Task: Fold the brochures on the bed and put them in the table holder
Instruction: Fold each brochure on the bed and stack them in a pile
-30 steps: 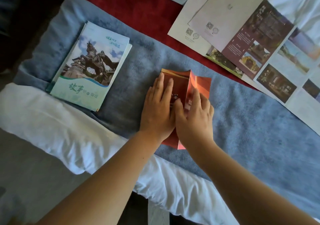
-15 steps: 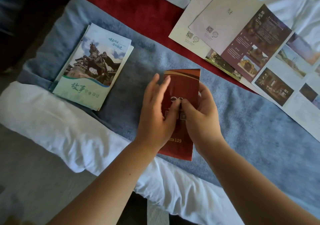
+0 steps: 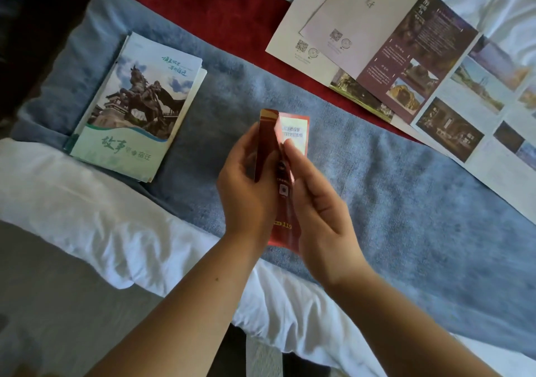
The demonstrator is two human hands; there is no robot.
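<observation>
A folded red brochure (image 3: 285,173) is held upright above the blue blanket (image 3: 391,202), turned so its edge and an inner panel face me. My left hand (image 3: 246,191) grips its left side and my right hand (image 3: 316,205) grips its right side, thumb on the front. A stack of folded brochures with a horse statue cover (image 3: 136,109) lies on the blanket at the left. Several unfolded brochures (image 3: 420,66) lie spread at the upper right. No table holder is in view.
A red runner (image 3: 220,19) crosses the bed behind the blanket. White bedding (image 3: 87,220) bunches along the near edge, with grey floor (image 3: 43,304) below it at the lower left.
The red brochure was pressed flat on the blanket a second ago. Both hands have since lifted it and turned it on edge, so an inner panel now shows.
</observation>
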